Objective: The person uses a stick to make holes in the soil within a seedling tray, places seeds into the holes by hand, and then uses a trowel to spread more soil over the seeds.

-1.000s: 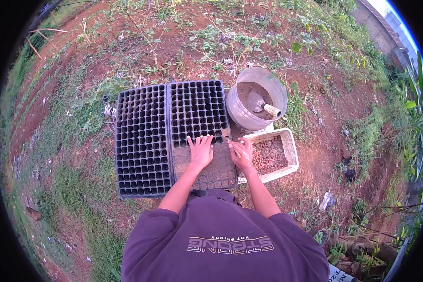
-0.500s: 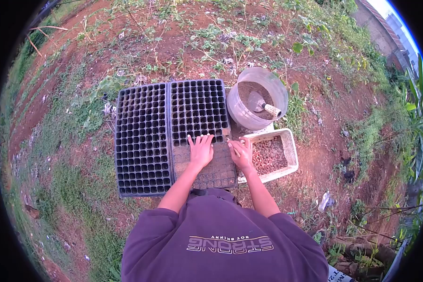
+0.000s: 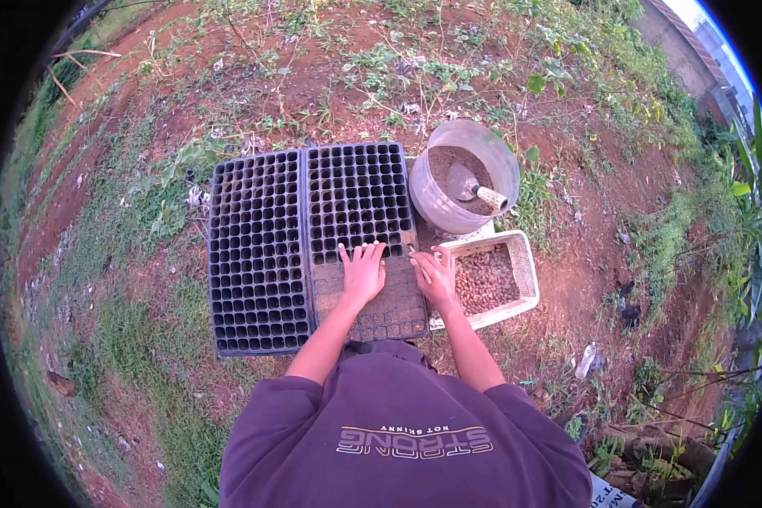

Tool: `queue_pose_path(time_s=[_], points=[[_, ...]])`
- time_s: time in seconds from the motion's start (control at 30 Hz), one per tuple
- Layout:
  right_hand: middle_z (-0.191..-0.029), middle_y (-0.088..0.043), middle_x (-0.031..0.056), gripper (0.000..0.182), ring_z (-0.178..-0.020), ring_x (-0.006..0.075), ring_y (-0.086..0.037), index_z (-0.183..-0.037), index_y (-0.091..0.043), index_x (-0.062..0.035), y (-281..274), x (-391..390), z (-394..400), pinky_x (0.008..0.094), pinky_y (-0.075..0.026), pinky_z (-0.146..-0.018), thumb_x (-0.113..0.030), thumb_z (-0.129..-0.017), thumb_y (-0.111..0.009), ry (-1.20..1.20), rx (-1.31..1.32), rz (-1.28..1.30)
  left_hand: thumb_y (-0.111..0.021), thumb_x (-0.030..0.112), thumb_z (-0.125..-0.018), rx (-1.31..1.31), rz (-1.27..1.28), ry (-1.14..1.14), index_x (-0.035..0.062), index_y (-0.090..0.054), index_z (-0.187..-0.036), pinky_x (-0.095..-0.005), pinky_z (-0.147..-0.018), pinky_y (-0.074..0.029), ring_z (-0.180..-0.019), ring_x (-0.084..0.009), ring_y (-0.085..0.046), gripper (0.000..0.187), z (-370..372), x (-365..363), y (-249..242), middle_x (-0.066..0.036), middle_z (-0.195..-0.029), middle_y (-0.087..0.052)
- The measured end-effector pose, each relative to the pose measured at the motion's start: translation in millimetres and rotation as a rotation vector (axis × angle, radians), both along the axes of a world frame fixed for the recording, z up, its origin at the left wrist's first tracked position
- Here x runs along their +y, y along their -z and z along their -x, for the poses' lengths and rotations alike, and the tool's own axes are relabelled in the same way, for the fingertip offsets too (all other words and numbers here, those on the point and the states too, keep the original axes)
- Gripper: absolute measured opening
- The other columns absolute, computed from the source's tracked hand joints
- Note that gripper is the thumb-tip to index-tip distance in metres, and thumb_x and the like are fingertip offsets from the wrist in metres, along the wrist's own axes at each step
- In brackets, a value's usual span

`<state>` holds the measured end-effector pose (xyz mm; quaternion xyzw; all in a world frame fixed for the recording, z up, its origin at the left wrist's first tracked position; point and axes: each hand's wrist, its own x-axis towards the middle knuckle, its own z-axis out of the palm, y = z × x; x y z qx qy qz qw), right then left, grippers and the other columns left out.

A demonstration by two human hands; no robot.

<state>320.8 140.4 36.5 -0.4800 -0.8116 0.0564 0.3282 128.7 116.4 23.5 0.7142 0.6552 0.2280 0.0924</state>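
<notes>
Two black plastic seedling trays lie side by side on the red soil. My left hand lies flat, fingers spread, on the right tray's soil-filled cells; my right hand pinches a thin stick at its right edge. My shirt reads "STRONG NOT SKINNY".

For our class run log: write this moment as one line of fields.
left hand: flat on seed tray | right hand: holds stick, at tray edge | white crate beside | bucket with trowel behind
</notes>
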Motion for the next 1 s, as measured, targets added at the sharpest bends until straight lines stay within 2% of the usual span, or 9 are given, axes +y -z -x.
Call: queue_pose_path(time_s=[0.73, 0.93, 1.0], points=[[-0.104, -0.068, -0.0042, 0.022, -0.11, 0.0272, -0.05, -0.106, -0.07, -0.0195, 2.5, 1.6, -1.3, 0.042, -0.039, -0.094, -0.018, -0.085, -0.068, -0.022, -0.041, 0.03, -0.058, 0.016, -0.086, 0.013, 0.015, 0.006, 0.0128, -0.051, -0.129, -0.0679, -0.107, -0.022, -0.112, -0.0283, -0.048, 0.043, 0.1, -0.5, -1.4, -0.006, -0.119, -0.054], [-0.104, -0.068, -0.0042, 0.021, -0.11, 0.0268, -0.05, -0.107, -0.068, -0.0163, 1.1, -2.6, 2.6, 0.0416, -0.038, -0.094, -0.017, -0.086, -0.066, 0.064, -0.109, -0.037, -0.058, 0.015, -0.086, 0.013, 0.008, 0.002, 0.0126, -0.052, -0.128, -0.0682, -0.108, -0.021, -0.112, -0.0284, -0.048, 0.043, 0.4, 0.2, 0.8, -0.006, -0.118, -0.055], [-0.102, -0.068, -0.0036, 0.018, -0.108, 0.0265, -0.051, -0.104, -0.069, -0.0143, -2.6, -2.2, -1.0, 0.0411, -0.039, -0.092, -0.015, -0.087, -0.066, 0.123, -0.023, -0.075, -0.058, 0.015, -0.086, 0.017, -0.005, 0.0, 0.0125, -0.052, -0.128, -0.0682, -0.108, -0.021, -0.111, -0.0285, -0.049, 0.042, 0.3, -0.2, 1.5, -0.006, -0.118, -0.055]])
